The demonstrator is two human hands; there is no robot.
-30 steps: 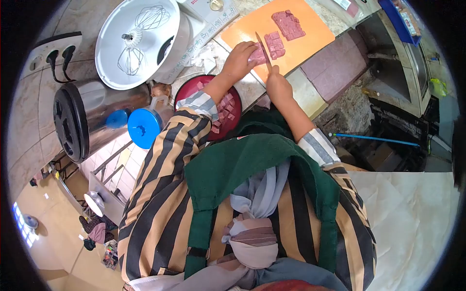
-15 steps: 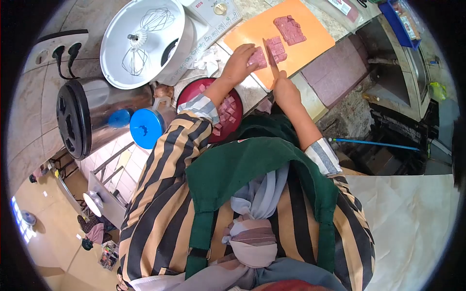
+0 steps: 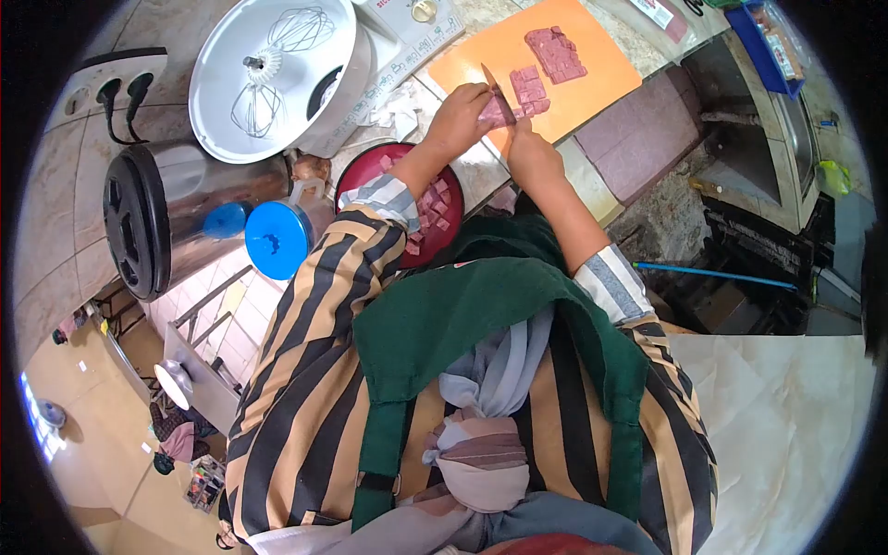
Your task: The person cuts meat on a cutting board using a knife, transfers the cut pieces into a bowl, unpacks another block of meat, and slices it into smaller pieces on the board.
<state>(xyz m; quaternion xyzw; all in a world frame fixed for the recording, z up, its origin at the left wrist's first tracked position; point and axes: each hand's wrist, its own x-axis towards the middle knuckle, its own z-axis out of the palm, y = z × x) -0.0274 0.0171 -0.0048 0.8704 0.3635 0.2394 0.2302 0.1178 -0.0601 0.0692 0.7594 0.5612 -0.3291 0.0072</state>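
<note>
My left hand (image 3: 459, 122) has its curled fingers pressed on a small piece of pink meat (image 3: 497, 111) near the left side of an orange cutting board (image 3: 601, 83). In my right hand (image 3: 536, 155) is a knife (image 3: 499, 92), its blade lying across that piece close to my left fingertips. To the right is a block of meat with cut lines (image 3: 529, 87). A larger scored slab of meat (image 3: 556, 54) rests farther up the board. Below my left wrist stands a red bowl (image 3: 355, 165) with several meat cubes (image 3: 433, 211) in it, partly hidden by my sleeve.
A stand mixer with a white bowl (image 3: 213, 92) and wire whisks stands at the upper left. Below it are a steel container with a black lid (image 3: 139, 227) and a blue-lidded jug (image 3: 277, 240). A blue tray (image 3: 740, 28) sits at the upper right. In the distance is a person (image 3: 176, 444).
The knife has moved left, from beside the scored block onto the piece under my left hand. My right hand has shifted left with it, and a gap now shows between piece and block.
</note>
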